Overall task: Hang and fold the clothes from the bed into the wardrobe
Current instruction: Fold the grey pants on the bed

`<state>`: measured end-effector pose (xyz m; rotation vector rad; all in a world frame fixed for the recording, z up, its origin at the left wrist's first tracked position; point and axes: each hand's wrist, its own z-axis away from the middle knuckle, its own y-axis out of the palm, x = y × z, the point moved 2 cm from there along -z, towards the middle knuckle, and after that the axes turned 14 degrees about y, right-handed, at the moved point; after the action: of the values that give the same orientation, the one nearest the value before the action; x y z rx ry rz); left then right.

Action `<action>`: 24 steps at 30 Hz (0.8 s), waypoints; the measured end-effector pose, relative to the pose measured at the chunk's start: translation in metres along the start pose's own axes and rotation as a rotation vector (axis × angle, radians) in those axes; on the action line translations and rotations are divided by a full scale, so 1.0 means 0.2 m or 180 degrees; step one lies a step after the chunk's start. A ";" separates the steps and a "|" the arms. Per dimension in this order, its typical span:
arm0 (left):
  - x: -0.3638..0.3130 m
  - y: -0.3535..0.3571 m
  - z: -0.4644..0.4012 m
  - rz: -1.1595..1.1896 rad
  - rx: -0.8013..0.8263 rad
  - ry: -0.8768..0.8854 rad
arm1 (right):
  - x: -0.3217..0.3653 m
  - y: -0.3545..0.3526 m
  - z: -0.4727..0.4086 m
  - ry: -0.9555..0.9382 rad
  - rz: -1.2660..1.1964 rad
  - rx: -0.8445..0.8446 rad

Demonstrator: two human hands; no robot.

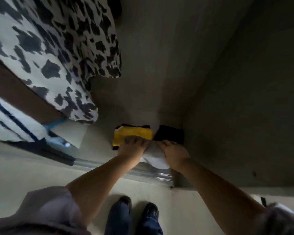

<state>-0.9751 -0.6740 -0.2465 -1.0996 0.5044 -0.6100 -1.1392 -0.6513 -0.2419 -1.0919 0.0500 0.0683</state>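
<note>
Down on the wardrobe floor, going from the left, soft hanging cloth comes first: a white garment with dark stripes, then a loose black-and-white blotched garment that drapes in folds. A flat yellow folded cloth lies on a dark piece further in, and a squarish black folded stack sits just beside it in the corner by the smooth grey side panel. The left hand and the right hand both grip a pale grey-white folded garment, held low between them, just in front of the yellow cloth and the black stack. Its cloth looks soft and rounded at the fold. Fingers curl over its top edge; blur hides how far they spread. A ribbed metal door track runs under the forearms. Dark shoes stand on the pale floor.
</note>
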 end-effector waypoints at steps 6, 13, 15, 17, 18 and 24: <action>0.20 0.30 -0.78 -0.0051 -0.0334 0.0248 | -0.24 0.27 -0.68 0.0472 0.0242 -0.0393; 0.17 1.03 -1.54 -0.0089 -0.1044 0.0323 | -0.51 1.02 -1.26 0.0892 0.0108 -0.1227; 0.11 1.36 -1.64 0.0170 -0.1194 0.0346 | -0.52 1.33 -1.34 0.1011 0.0269 -0.1163; 0.03 1.69 -1.67 0.0188 -0.1054 0.0397 | -0.51 1.62 -1.38 0.1053 0.0386 -0.0929; 0.00 1.82 -1.68 0.0155 -0.0928 0.0458 | -0.48 1.74 -1.38 0.1097 0.0435 -0.0795; -0.05 1.97 -1.61 -0.0038 -0.0545 0.0718 | -0.42 1.94 -1.27 0.1249 0.0016 0.0372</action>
<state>-1.1128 -0.7523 -0.7291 -1.2023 0.7565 -0.7156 -1.2552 -0.7018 -0.6961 -0.9755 0.4045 -0.1441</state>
